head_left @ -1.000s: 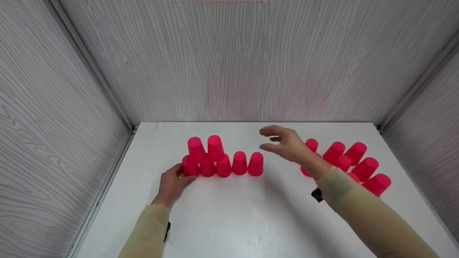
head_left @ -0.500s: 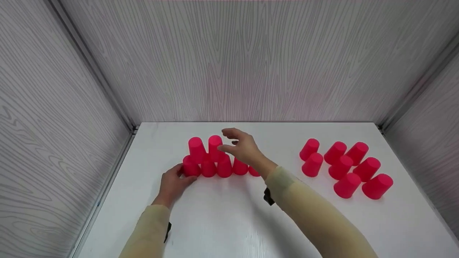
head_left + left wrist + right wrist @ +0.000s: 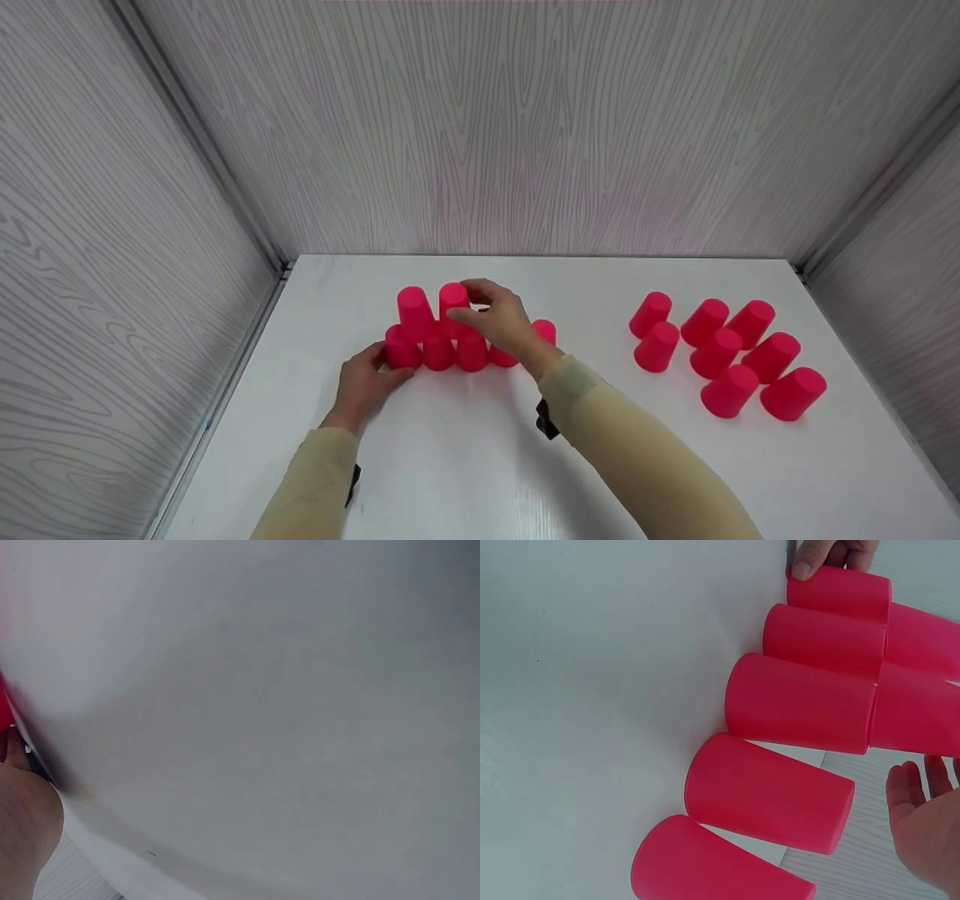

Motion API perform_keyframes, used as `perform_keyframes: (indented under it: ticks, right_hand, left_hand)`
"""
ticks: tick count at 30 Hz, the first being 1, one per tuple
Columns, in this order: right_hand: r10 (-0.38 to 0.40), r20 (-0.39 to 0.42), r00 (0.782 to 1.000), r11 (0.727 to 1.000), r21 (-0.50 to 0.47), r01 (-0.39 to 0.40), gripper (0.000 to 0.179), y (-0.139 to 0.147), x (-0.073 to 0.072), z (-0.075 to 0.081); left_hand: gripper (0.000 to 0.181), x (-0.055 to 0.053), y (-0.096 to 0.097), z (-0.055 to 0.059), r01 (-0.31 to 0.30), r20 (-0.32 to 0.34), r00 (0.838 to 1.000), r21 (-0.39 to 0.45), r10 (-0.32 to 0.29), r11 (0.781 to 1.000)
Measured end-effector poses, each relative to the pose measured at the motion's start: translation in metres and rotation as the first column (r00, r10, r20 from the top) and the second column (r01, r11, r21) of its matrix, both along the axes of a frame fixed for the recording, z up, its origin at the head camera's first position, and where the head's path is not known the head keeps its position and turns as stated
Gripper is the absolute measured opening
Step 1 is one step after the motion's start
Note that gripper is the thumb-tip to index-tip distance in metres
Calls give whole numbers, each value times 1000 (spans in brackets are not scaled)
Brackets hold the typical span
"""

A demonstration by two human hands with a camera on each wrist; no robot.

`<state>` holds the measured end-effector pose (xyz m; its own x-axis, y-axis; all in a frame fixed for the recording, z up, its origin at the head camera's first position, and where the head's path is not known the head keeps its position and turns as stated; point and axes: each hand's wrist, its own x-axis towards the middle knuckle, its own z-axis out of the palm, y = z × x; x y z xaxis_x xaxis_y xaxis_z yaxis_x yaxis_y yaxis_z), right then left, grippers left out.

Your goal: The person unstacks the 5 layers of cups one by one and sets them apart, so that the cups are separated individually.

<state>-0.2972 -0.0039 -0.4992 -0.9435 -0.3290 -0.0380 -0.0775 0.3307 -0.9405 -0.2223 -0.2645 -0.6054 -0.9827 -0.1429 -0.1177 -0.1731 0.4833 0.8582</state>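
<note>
One hand, the left hand (image 3: 367, 386), is curled round the end cup (image 3: 403, 351), which is gripped low between thumb and fingers; by this hold the bottom row (image 3: 472, 352) is presumably steadied against sliding. Five upside-down pink cups are lined up in that row on the white table (image 3: 465, 450), wide rims down, probably for a firmer base. Above, the left upper cup (image 3: 415, 311) is rested across the end cup and the second cup (image 3: 821, 637), and the right upper cup (image 3: 452, 300) across the second and the third cup (image 3: 802, 701), so each one's weight is seemingly shared. That right upper cup is placed right at the fingertips of the right hand (image 3: 501, 319), with the thumb in front and fingers behind; whether it is pinched cannot be told. Well apart to the right, eight loose cups (image 3: 716, 352) are stood upside down, touched by neither hand. Beyond the table, a grey wood-grain wall (image 3: 510, 150) is seen.
</note>
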Motion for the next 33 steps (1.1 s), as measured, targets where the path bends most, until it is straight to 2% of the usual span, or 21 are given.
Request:
perform_keyframes:
  ticks: [6, 11, 14, 19, 27, 33]
  right_hand:
    - [-3, 28, 1000, 999, -39, 4, 58, 8, 0, 2]
    - [13, -20, 1000, 997, -72, -15, 54, 26, 0, 8]
    - [18, -70, 997, 997, -77, -23, 50, 44, -1, 14]
    - [-3, -117, 993, 999, -46, -2, 48, 80, 0, 22]
    - [-64, -137, 989, 998, 15, 67, 51, 134, 8, 27]
    - [-108, -132, 985, 990, 73, 118, 63, 175, 15, 22]
  left_hand:
    - [79, 0, 1, 2, 4, 8, 1000, 8, -5, 1000]
    - [74, -4, -1, -1, 20, -12, 1000, -38, -20, 999]
    - [76, -6, -3, -3, 22, -23, 999, -69, -24, 997]
    - [81, -7, -4, -3, 9, -8, 1000, -47, -10, 999]
    - [80, -5, -8, -5, -12, -11, 1000, -35, 12, 999]
    - [80, -4, -10, -7, -16, -5, 1000, -19, 16, 1000]
